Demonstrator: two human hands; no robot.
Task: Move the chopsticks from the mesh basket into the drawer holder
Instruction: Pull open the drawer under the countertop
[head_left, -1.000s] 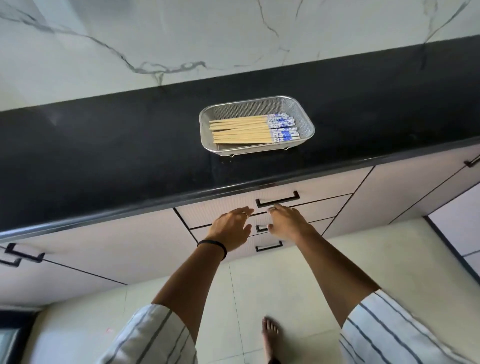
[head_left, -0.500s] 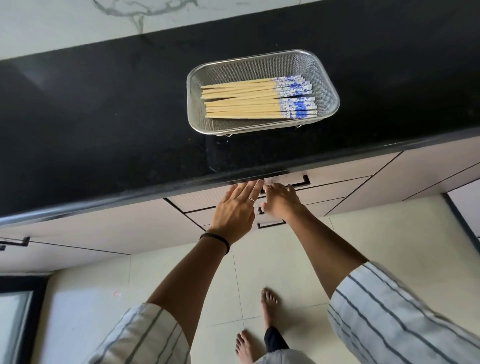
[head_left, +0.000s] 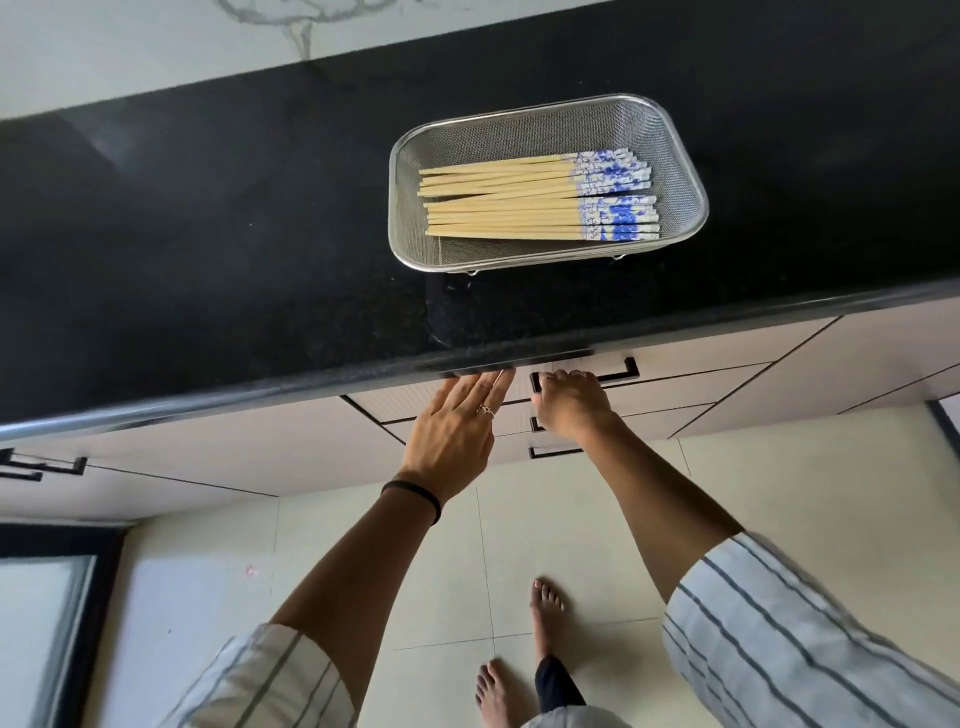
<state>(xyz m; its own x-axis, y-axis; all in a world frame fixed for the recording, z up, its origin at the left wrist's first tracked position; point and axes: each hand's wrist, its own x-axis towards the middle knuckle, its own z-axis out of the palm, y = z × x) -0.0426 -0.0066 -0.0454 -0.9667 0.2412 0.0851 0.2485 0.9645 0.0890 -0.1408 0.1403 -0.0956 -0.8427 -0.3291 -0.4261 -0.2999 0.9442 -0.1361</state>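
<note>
Right hand (head_left: 569, 402) grip curls around the top drawer handle (head_left: 618, 371); left hand (head_left: 457, 431) flat, fingers spread. Chopsticks (head_left: 537, 200) fill the mesh basket (head_left: 685, 171) on the tabletop (head_left: 208, 234), upper centre.

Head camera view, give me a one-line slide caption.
Right hand grips the top drawer handle, left hand flat beside it, chopsticks waiting in the mesh basket.

— Where are we?
— A home kitchen: black granite countertop (head_left: 208, 234), marble-veined backsplash (head_left: 156, 47), pale drawer fronts (head_left: 691, 387) with black bar handles, cream floor tiles (head_left: 587, 535) under our bare feet (head_left: 548, 618).
</note>
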